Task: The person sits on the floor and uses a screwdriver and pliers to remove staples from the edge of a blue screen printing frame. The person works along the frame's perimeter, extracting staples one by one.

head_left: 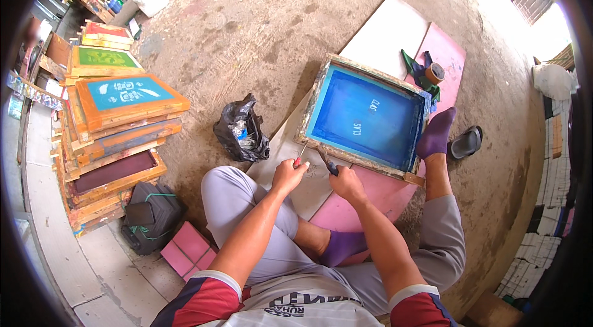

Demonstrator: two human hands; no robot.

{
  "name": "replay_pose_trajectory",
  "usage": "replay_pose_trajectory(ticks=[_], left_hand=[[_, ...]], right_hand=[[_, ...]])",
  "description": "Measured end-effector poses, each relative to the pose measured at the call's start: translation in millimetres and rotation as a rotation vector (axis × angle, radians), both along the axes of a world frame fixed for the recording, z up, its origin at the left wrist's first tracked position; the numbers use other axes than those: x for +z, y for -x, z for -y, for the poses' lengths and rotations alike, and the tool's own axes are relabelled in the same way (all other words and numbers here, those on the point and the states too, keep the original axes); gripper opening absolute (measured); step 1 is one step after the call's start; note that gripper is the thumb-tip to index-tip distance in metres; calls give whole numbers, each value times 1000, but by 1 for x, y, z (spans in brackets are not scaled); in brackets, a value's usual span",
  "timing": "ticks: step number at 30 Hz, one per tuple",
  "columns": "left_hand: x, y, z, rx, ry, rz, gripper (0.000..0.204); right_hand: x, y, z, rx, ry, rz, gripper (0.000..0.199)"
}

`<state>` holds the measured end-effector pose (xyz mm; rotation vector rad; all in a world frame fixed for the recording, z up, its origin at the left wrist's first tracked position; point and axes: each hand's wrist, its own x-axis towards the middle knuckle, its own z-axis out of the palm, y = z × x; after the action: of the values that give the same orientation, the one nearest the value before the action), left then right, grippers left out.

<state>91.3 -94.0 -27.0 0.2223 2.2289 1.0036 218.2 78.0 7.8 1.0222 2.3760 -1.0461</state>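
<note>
I sit cross-legged on the ground in front of a wooden screen-printing frame (pixel 321 85) with blue mesh, which lies on pale and pink boards (pixel 388 29). My left hand (pixel 288 174) is closed on a thin tool with a red handle (pixel 300 158) whose tip meets the frame's near edge. Just to its right, my right hand (pixel 346 182) grips a dark-handled tool (pixel 327 162) that also points at that near edge. My right foot in a purple sock (pixel 437 133) rests against the frame's right corner.
A stack of wooden printing frames (pixel 117 135) stands at the left, with a dark bag (pixel 150 216) and pink tiles (pixel 188 248) below it. A black plastic bag (pixel 241 129) lies left of the frame. A tape roll (pixel 435 72) and a sandal (pixel 466 143) lie at the right.
</note>
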Motion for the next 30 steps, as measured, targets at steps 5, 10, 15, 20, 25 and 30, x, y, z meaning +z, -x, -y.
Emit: replay_pose_trajectory(ticks=[5, 10, 15, 20, 25, 30], left_hand=[[8, -2, -3, 106, -163, 176, 37], [9, 1, 1, 199, -267, 308, 37], [15, 2, -1, 258, -354, 451, 36], [4, 3, 0, 229, -397, 497, 30], [-3, 3, 4, 250, -361, 438, 28], [-12, 1, 7, 130, -84, 191, 33]], right_hand=[[-8, -8, 13, 51, -174, -27, 29], [-19, -16, 15, 124, -328, -130, 24], [0, -34, 15, 276, -301, -175, 24], [12, -38, 16, 350, -230, -161, 29], [8, -40, 10, 352, -52, -156, 33], [-12, -27, -2, -13, 583, -109, 43]])
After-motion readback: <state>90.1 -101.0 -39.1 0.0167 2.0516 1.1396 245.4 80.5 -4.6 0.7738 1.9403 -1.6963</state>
